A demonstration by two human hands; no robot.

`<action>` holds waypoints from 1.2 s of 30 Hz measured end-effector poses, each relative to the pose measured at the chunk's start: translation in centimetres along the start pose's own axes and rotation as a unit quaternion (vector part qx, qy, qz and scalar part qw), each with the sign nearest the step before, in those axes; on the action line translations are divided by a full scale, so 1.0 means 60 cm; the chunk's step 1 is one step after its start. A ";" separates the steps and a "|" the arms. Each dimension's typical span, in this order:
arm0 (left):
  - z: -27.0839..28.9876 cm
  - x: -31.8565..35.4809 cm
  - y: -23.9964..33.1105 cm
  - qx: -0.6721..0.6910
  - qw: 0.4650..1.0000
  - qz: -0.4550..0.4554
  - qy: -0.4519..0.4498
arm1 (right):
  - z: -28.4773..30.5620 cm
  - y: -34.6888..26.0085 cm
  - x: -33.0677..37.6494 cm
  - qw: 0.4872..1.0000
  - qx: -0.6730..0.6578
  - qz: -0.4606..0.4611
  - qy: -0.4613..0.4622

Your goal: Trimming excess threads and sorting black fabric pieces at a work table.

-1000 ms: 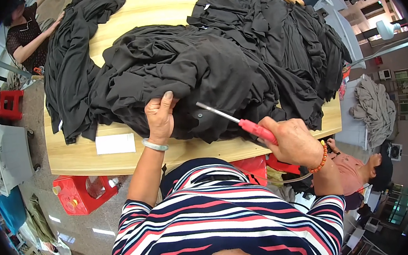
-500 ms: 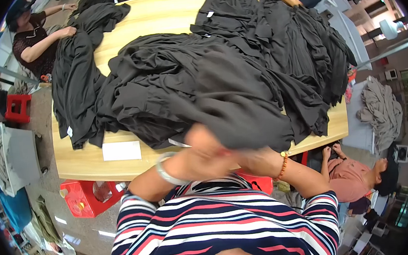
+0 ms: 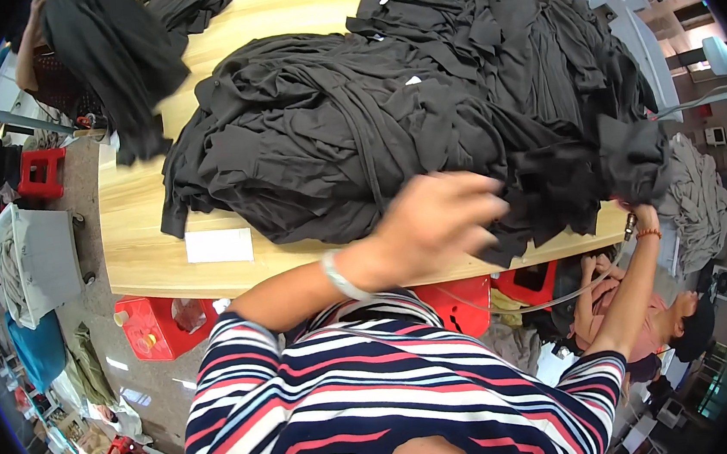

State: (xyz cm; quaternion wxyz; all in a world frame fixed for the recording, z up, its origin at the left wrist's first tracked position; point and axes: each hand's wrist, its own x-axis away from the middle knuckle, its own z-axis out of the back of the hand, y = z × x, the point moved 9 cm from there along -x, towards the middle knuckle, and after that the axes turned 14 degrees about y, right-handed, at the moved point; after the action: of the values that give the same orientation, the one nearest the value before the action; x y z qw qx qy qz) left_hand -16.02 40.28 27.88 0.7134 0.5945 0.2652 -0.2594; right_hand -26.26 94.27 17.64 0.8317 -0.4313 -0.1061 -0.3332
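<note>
My left hand (image 3: 441,224), smeared by motion, hovers above the near edge of the dark garment pile (image 3: 312,136) with its fingers apart and nothing in them. At the table's right corner my right hand (image 3: 642,218) is closed on a mostly hidden hand tool. A metal fitting (image 3: 630,225) shows beside that hand, and a clear hose (image 3: 552,304) runs from it back toward my body. A bunched dark garment (image 3: 634,160) is directly above my right fingers; whether they grip it too I cannot tell.
A blank white card (image 3: 219,246) lies on the wooden table (image 3: 146,263). At the far left a co-worker lifts a dark garment (image 3: 111,59). Red stools (image 3: 160,327) stand under the front edge. Grey cloth (image 3: 694,198) is heaped at the right, near a seated person (image 3: 644,315).
My hands have parted: the right swung out to the right, while the left rose slightly. The garment that was blurred before me has left my left hand. The far-left co-worker has raised a garment.
</note>
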 end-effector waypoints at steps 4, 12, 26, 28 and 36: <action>0.204 0.212 -0.208 -0.005 0.881 0.418 0.221 | -0.128 0.000 0.083 0.994 -0.106 -0.018 -0.014; 0.245 0.320 -0.286 0.058 0.761 0.557 0.328 | -0.394 -0.151 0.337 0.938 0.035 0.310 -0.155; 0.305 0.193 -0.258 -0.083 0.934 0.282 0.203 | -0.612 -0.284 0.602 0.811 0.301 0.475 -0.158; 0.320 0.175 -0.280 -0.059 0.922 0.345 0.166 | -0.606 -0.277 0.592 0.822 0.322 0.449 -0.136; 0.285 0.023 -0.376 0.197 0.845 0.467 0.169 | -0.582 -0.262 0.576 0.859 0.254 0.442 -0.058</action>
State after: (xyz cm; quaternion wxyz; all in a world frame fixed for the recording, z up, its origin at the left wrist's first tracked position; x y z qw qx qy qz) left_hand -29.29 19.78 13.49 0.5627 0.8104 0.0155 0.1624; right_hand -14.20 44.36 22.69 0.9646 -0.2250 -0.0334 0.1330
